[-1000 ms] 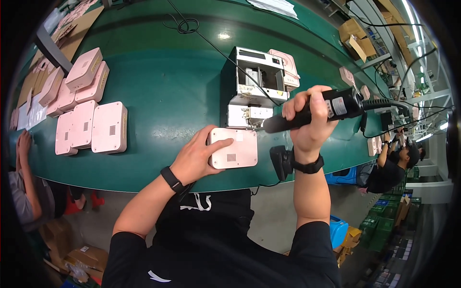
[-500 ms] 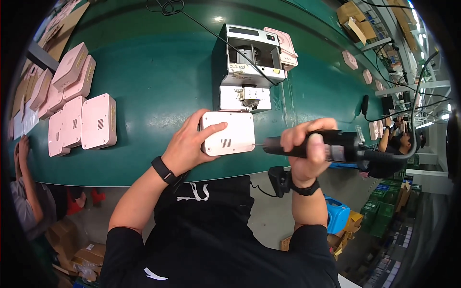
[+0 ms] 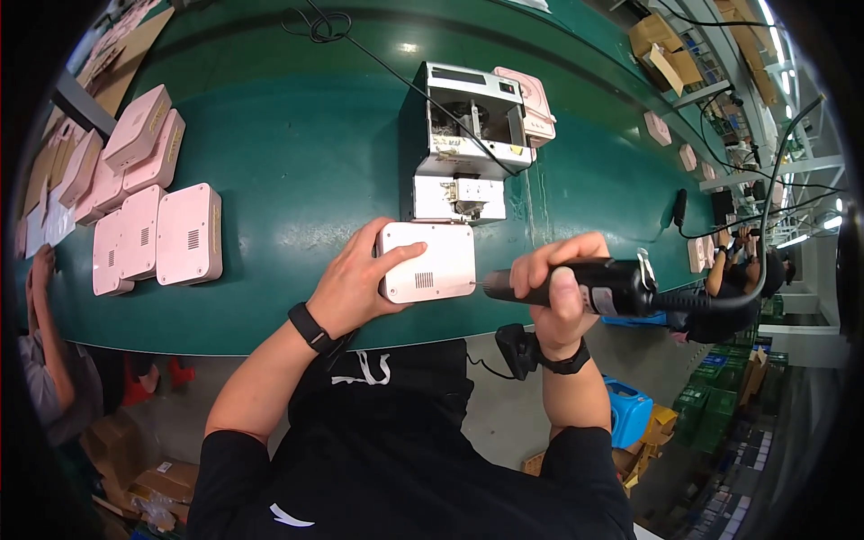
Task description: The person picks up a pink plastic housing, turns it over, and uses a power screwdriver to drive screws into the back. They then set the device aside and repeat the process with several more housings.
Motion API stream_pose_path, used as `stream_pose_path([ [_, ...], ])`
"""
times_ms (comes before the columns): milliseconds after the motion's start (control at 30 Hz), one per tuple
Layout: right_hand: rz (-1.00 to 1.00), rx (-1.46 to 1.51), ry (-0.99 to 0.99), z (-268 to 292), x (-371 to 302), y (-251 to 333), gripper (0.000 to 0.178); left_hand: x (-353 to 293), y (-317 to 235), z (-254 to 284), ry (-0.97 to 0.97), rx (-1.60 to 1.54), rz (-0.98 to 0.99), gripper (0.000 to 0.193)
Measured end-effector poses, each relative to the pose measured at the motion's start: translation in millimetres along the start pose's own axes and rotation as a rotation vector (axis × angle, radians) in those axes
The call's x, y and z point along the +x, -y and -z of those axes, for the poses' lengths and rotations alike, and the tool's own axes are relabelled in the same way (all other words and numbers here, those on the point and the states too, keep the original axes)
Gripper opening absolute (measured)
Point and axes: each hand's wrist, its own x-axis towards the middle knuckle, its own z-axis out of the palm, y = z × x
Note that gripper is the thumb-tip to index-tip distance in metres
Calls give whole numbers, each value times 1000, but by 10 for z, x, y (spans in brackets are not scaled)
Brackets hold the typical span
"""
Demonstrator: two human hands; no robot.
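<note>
My left hand [image 3: 355, 274] grips a pale pink plastic box [image 3: 441, 256] by its left side, thumb lying across the top face. The box has a slotted vent, small screw holes at its edges and rounded corners. In my right hand [image 3: 560, 283] is a black electric screwdriver [image 3: 603, 286], my fingers wrapped round its body. Its front end points left at the box's lower right corner, where a thin bit seems to meet the box. Just beyond the box stands a metal screw feeder [image 3: 459, 157] with an open top bay.
Several similar pink boxes [image 3: 189, 234] are stacked on the left of the green table [image 3: 306, 135]. Another pink part [image 3: 531, 94] lies behind the feeder. A black cable [image 3: 387, 67] crosses over the feeder. At the far left are a person's hands [image 3: 42, 270]; other people work at the far right.
The screwdriver has shifted slightly left and its rear end has swung toward me. My left hand still holds the box, and the whole view has moved a little.
</note>
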Motion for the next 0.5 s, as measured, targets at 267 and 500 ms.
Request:
stream_pose_path([
  [267, 133, 30, -32, -215, 696, 33, 24, -15, -24, -3, 10, -22, 13, 76],
  [500, -40, -16, -6, -224, 641, 11, 25, -45, 22, -11, -8, -13, -7, 75],
])
